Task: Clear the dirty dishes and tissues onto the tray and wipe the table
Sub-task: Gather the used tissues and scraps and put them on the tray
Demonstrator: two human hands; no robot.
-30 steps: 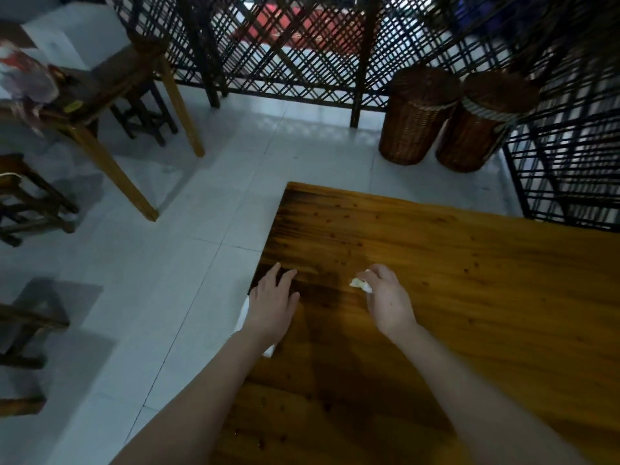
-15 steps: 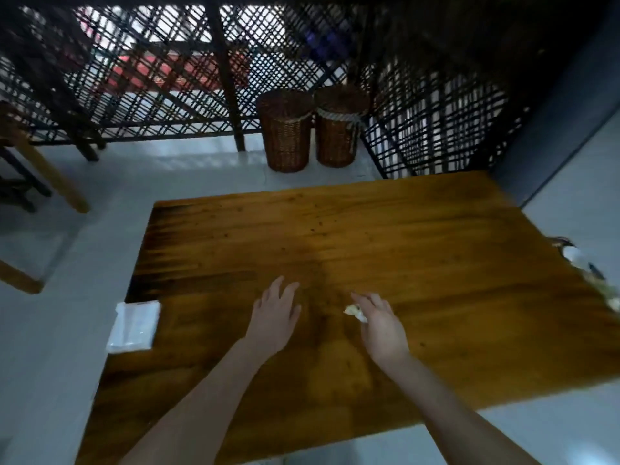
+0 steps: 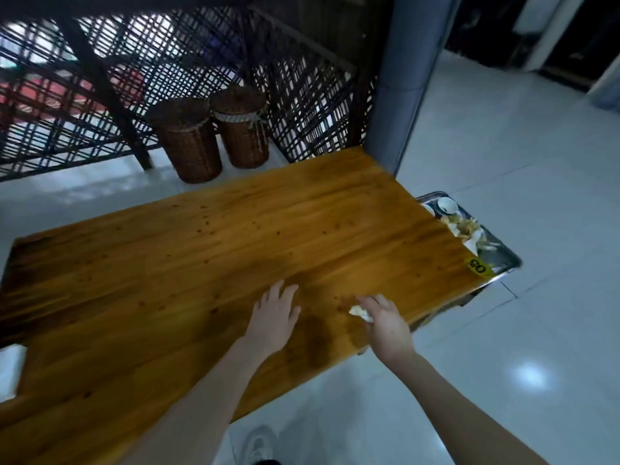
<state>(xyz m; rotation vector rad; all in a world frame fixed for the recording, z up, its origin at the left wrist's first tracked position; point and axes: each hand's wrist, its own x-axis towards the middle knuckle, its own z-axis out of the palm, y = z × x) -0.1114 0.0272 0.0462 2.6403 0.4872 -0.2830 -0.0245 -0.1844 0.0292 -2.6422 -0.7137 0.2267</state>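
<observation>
My right hand [image 3: 385,322] holds a crumpled white tissue [image 3: 360,312] over the near right part of the wooden table [image 3: 201,256]. My left hand [image 3: 273,317] hovers flat over the table with fingers spread, holding nothing. A metal tray [image 3: 500,260] sits lower, past the table's right end, partly hidden by the table edge. On the tray lie a small white cup [image 3: 448,205], dishes and crumpled tissues [image 3: 464,226].
A yellow number sticker [image 3: 478,266] marks the table's right corner. Two wicker baskets [image 3: 214,139] stand on the floor behind the table against a dark lattice screen [image 3: 167,72]. A grey pillar [image 3: 399,78] rises at the table's far right corner. White tiled floor lies to the right.
The view has swung right, bringing the tray into sight and the white packet at the table's left edge out of it. Both hands have moved right along the table, the right still holding the tissue.
</observation>
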